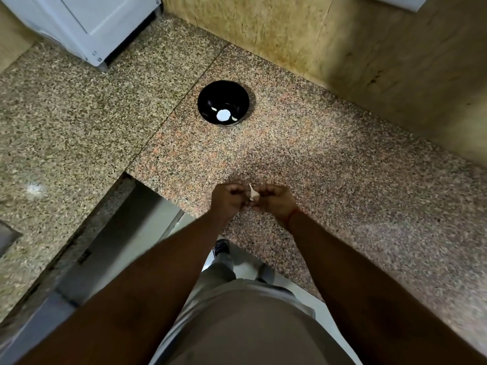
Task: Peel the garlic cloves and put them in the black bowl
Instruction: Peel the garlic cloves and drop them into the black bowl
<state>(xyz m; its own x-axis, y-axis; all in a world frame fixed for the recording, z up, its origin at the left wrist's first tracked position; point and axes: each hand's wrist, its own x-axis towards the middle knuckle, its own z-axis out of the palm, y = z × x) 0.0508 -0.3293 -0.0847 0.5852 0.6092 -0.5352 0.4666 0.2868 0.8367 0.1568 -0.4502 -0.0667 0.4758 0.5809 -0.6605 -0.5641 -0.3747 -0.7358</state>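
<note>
Above the granite counter's near edge, the left hand and right hand both pinched one garlic clove between curled fingers. Well beyond them stood the black bowl, holding pale cloves; nothing lay between. A white appliance sat far left.

Speckled granite counter — black bowl resting directly on it, white appliance perhaps at far-left corner

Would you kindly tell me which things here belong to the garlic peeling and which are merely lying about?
Part of the job:
garlic clove, pinched between left hand and right hand
black bowl
pale pieces in the bowl

Just there:
white appliance
granite counter
</note>
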